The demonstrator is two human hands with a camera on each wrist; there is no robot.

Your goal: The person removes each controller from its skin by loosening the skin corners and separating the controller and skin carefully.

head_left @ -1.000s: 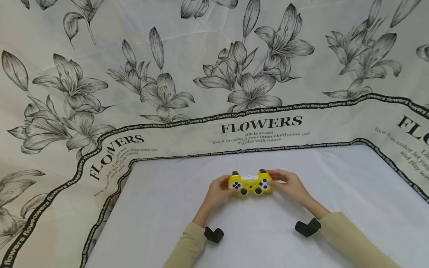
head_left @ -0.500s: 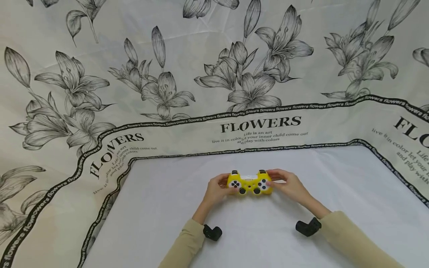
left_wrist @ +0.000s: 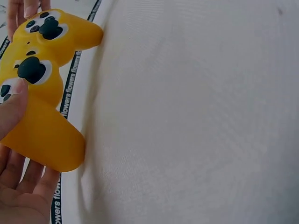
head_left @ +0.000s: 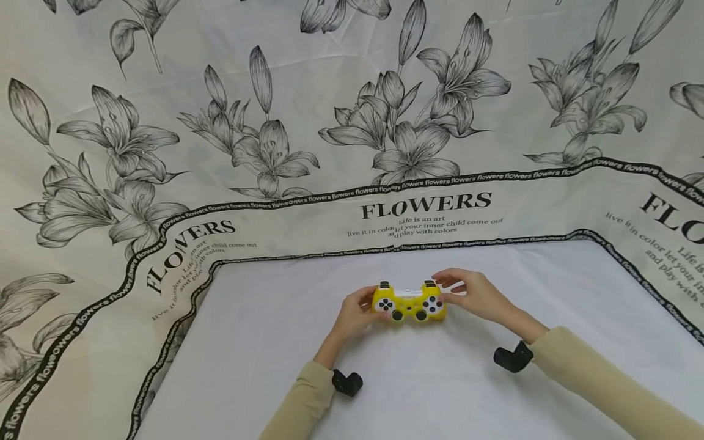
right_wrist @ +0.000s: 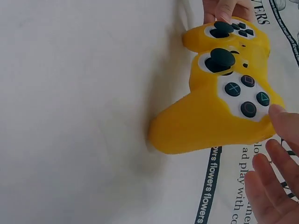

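Observation:
A yellow game controller [head_left: 409, 305] with black sticks and buttons is at the middle of the white table, its grips toward me. My left hand [head_left: 351, 315] holds its left side; in the left wrist view the thumb [left_wrist: 13, 109] lies on top beside a stick, and fingers [left_wrist: 25, 198] pass beneath the grip. At the other end is my right hand [head_left: 477, 297]. The right wrist view shows its thumb [right_wrist: 284, 122] touching the controller's edge near the triangle button, while the other fingers [right_wrist: 273, 179] are spread, apart from the right grip.
The white tabletop [head_left: 264, 354] stretches around the controller. A pale curtain [head_left: 308, 140] printed with lilies and black lettering hangs along the back and sides. Black wrist cameras [head_left: 348, 383] sit on both forearms.
My right hand has loosened from the controller, its fingers lifting off and the forearm shifting slightly right. The left hand and the controller have hardly moved.

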